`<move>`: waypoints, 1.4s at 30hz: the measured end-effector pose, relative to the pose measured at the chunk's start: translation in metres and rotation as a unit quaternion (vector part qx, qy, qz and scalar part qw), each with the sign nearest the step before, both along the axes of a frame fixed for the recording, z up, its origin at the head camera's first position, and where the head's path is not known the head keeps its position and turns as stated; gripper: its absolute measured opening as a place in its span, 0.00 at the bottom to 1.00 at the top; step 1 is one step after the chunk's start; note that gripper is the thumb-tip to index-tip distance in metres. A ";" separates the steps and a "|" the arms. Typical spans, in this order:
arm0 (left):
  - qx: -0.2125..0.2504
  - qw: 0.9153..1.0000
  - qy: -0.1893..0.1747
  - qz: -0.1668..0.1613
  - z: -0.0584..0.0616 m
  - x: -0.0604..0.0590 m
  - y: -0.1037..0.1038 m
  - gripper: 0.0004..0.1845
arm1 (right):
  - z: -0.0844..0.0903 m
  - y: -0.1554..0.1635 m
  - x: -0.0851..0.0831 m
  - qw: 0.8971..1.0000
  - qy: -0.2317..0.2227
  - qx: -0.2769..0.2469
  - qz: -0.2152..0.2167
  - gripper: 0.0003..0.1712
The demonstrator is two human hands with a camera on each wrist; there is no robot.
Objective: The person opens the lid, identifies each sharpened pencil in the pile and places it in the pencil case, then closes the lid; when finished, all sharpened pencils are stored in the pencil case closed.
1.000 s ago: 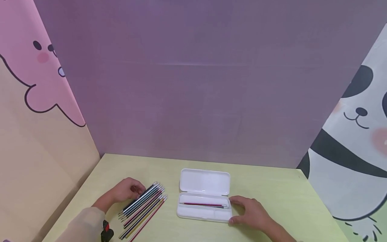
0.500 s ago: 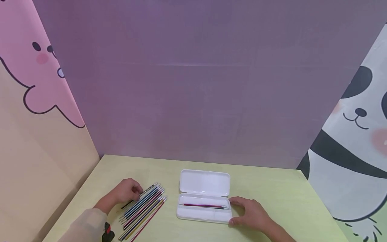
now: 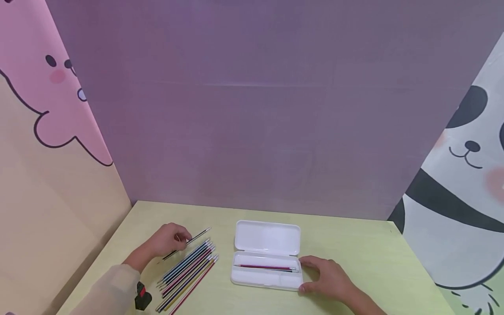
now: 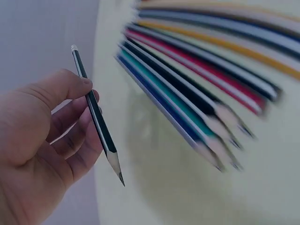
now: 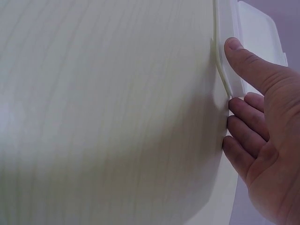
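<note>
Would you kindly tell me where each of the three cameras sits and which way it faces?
Head: worn high, looking forward and down at the table; shows left hand, sleeve, right hand.
Left wrist: behind the left hand, facing its pinched dark pencil and the pencil row.
Right wrist: beside the right hand, facing the white case edge.
Shared: head and left wrist both show the dark pencil; head and right wrist, the white case.
</note>
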State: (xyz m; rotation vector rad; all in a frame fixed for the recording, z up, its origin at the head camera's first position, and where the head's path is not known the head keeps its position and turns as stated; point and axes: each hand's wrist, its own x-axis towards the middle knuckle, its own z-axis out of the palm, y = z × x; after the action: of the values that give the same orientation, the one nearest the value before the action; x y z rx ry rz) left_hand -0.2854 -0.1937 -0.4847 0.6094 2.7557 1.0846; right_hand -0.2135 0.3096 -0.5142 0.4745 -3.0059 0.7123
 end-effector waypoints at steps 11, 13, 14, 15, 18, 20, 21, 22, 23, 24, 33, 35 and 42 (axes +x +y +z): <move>0.003 0.999 -0.001 -0.053 0.036 -0.011 0.070 0.08 | -0.002 0.002 0.000 1.000 0.004 0.002 0.002 0.44; 0.005 0.997 -0.002 -0.073 0.040 -0.013 0.085 0.08 | -0.001 0.001 -0.001 1.000 0.004 0.002 0.002 0.44; 0.005 0.997 -0.002 -0.083 0.041 -0.014 0.093 0.08 | 0.000 0.001 -0.001 1.000 0.005 0.002 0.002 0.44; 0.008 0.996 -0.005 -0.092 0.042 -0.015 0.100 0.09 | 0.000 0.001 -0.001 1.000 0.005 0.002 0.002 0.44; 0.003 0.993 -0.006 -0.119 0.042 -0.016 0.122 0.09 | 0.001 0.001 0.000 1.000 0.007 0.005 0.002 0.44; -0.003 0.991 -0.009 -0.132 0.042 -0.016 0.136 0.10 | 0.002 0.001 0.000 1.000 0.010 0.007 0.004 0.44; -0.005 0.990 -0.011 -0.138 0.042 -0.016 0.143 0.10 | 0.002 0.001 0.000 1.000 0.012 0.009 0.005 0.43; -0.007 0.989 -0.014 -0.145 0.041 -0.016 0.150 0.10 | 0.003 0.001 0.000 1.000 0.013 0.009 0.006 0.43; -0.010 0.989 -0.017 -0.148 0.039 -0.016 0.156 0.10 | 0.003 0.001 0.000 1.000 0.014 0.010 0.006 0.43; -0.010 0.988 -0.022 -0.151 0.038 -0.015 0.162 0.10 | 0.003 0.001 0.001 1.000 0.014 0.010 0.008 0.43; -0.008 0.984 -0.021 -0.174 0.023 -0.009 0.206 0.11 | 0.001 0.000 0.004 1.000 0.002 -0.004 0.005 0.43; -0.016 0.986 -0.024 -0.164 0.019 -0.007 0.213 0.11 | 0.001 0.000 0.004 1.000 0.006 -0.002 0.008 0.43; -0.054 0.990 -0.012 -0.134 0.001 -0.001 0.227 0.11 | 0.003 0.001 0.004 1.000 0.010 -0.003 0.011 0.42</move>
State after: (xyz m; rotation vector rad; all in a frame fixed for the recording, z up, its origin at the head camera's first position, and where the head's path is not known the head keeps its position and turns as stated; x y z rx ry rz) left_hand -0.2869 0.0333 -0.4837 0.9110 2.5942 0.8731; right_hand -0.2097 0.3106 -0.5115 0.5132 -2.9840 0.7134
